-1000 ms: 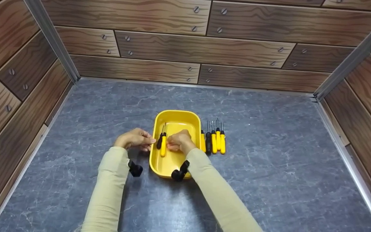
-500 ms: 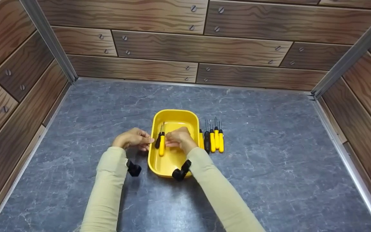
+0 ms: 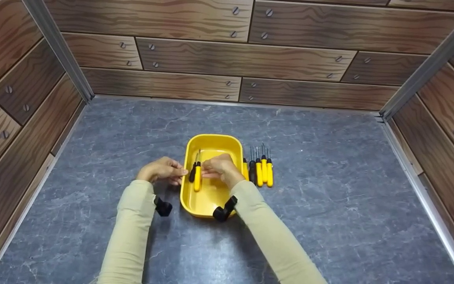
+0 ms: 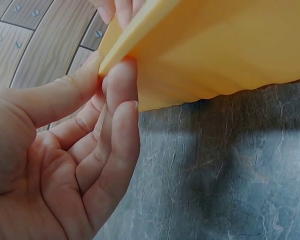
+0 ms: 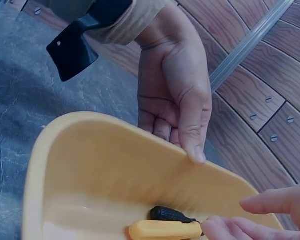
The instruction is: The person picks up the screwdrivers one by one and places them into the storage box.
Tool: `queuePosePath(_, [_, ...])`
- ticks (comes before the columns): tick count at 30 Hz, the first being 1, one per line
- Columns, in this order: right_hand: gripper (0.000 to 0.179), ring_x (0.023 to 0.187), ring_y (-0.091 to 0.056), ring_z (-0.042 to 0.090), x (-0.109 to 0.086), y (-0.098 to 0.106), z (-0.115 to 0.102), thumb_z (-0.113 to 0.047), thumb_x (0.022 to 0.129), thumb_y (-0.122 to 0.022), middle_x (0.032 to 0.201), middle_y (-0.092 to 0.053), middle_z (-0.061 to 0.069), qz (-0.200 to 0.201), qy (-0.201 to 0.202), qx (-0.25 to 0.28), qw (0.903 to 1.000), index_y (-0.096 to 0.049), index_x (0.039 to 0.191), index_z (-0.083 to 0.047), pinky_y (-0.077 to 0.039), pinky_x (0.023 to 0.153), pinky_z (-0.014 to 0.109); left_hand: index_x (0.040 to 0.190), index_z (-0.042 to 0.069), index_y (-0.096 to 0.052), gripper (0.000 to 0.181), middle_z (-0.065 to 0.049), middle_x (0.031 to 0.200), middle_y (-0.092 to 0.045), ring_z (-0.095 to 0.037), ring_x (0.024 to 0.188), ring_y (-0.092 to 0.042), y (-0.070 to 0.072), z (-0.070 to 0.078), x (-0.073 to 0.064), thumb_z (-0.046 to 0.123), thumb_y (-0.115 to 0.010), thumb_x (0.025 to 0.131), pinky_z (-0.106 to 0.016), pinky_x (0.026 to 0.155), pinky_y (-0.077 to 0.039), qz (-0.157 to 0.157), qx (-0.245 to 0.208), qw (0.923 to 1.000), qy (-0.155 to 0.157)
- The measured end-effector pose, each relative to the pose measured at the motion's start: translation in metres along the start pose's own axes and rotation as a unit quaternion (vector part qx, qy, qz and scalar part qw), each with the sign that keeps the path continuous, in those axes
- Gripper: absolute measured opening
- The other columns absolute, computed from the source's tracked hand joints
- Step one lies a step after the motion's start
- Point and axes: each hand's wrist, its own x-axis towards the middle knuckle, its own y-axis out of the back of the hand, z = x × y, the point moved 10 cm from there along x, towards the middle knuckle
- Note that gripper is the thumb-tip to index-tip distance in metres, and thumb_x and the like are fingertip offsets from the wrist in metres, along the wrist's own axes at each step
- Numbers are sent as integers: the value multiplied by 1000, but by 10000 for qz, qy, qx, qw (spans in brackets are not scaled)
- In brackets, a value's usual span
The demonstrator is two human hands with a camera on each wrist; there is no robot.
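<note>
A yellow plastic tray (image 3: 211, 201) stands on the grey marbled surface. My left hand (image 3: 163, 170) pinches its left rim, thumb over the edge and fingers beneath, as the left wrist view shows on the tray wall (image 4: 215, 50). Inside lie a black-handled screwdriver (image 3: 192, 173) and a yellow-handled screwdriver (image 3: 198, 178), side by side near the left wall, tips pointing away. My right hand (image 3: 221, 167) is in the tray just right of them. In the right wrist view its thumb and fingers (image 5: 217, 230) stand apart, fingertips at the shaft end of the yellow screwdriver (image 5: 165, 230); contact is unclear.
Several more screwdrivers (image 3: 264, 171), most yellow-handled and one black-handled, lie in a row right of the tray, the nearest partly hidden by its rim. Wood-patterned walls (image 3: 195, 55) with metal corner posts close off the back and sides. Black camera mounts (image 3: 224, 210) sit on both wrists.
The head view has shifted slightly. My right wrist has moved a little to the right relative to the tray; the left hand keeps its hold on the rim and the screwdrivers stay put.
</note>
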Motion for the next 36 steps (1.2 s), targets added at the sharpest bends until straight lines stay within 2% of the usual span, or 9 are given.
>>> queuePosePath(8, [21, 60, -68, 17, -7, 2, -7, 5, 82, -64, 71, -68, 11, -129, 156, 109, 9997, -68, 102, 11, -63, 73, 31, 114, -8, -60, 31, 6, 66, -63, -4, 60, -61, 0, 1, -1, 17, -61, 95, -18, 63, -57, 2, -14, 10000, -22])
queuePosePath(18, [28, 60, -67, 14, -16, 4, -13, 5, 85, -63, 85, -72, 17, -356, 419, 34, 9985, -64, 111, 14, -63, 68, 28, 110, -5, -60, 27, 5, 66, -63, -4, 59, -61, 1, 2, -1, 18, -60, 95, -18, 63, -57, 8, 73, 10000, 11])
queuePosePath(22, [29, 61, -67, 13, -21, 7, -15, 3, 87, -62, 77, -70, 11, -446, 513, -53, 9977, -63, 113, 13, -63, 69, 27, 110, -6, -61, 28, 6, 66, -63, -4, 60, -61, 0, 2, -1, 17, -60, 96, -18, 64, -57, 7, 98, 10000, -3])
queuePosePath(27, [29, 62, -67, 12, -27, 10, -17, 0, 88, -61, 74, -67, 7, -472, 579, -144, 9971, -63, 115, 11, -62, 69, 26, 109, -6, -61, 27, 5, 66, -64, -4, 60, -62, 0, 2, -1, 17, -61, 95, -18, 65, -58, 28, 42, 10000, 11])
queuePosePath(36, [32, 59, -66, 11, -33, 13, -17, 1, 89, -61, 69, -65, 6, -510, 678, 0, 9964, -59, 118, 15, -62, 66, 24, 111, -5, -62, 27, 4, 67, -65, -5, 61, -64, 0, 0, 0, 18, -61, 95, -19, 66, -59, 66, 33, 9999, 107])
